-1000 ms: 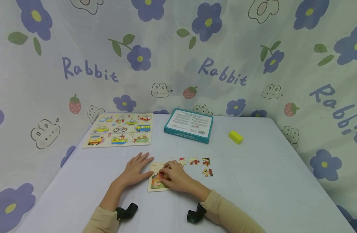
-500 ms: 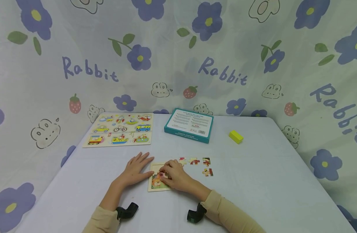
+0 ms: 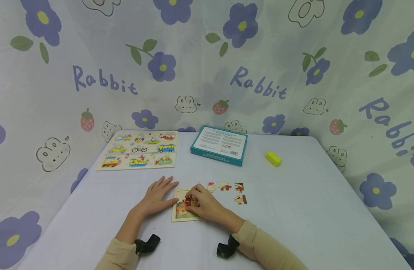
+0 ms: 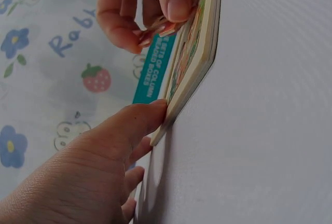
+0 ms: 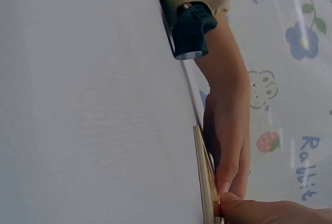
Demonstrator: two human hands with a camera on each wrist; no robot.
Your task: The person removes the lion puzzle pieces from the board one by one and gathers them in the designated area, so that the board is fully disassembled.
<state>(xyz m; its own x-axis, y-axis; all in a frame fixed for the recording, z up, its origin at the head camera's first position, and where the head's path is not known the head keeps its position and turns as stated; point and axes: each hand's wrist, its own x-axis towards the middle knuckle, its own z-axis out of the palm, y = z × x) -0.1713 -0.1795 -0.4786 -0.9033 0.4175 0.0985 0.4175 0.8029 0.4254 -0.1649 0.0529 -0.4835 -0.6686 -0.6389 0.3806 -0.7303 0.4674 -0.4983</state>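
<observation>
Pinching a puzzle piece (image 4: 169,29), the right hand (image 3: 207,202) hangs over the tray (image 3: 173,215); the outspread left hand (image 3: 157,197) touches the tray's edge.

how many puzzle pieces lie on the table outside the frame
4: a row of left piece, middle piece and right piece beyond the right hand, plus a fourth piece nearer than the right piece. The right hand may hide more.

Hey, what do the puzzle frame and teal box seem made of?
The puzzle frame is probably smooth, matte wood, perhaps plywood: its edge looks pale and layered. The teal box is likely printed cardboard, with flat sides and crisp edges; coating unclear.
</observation>
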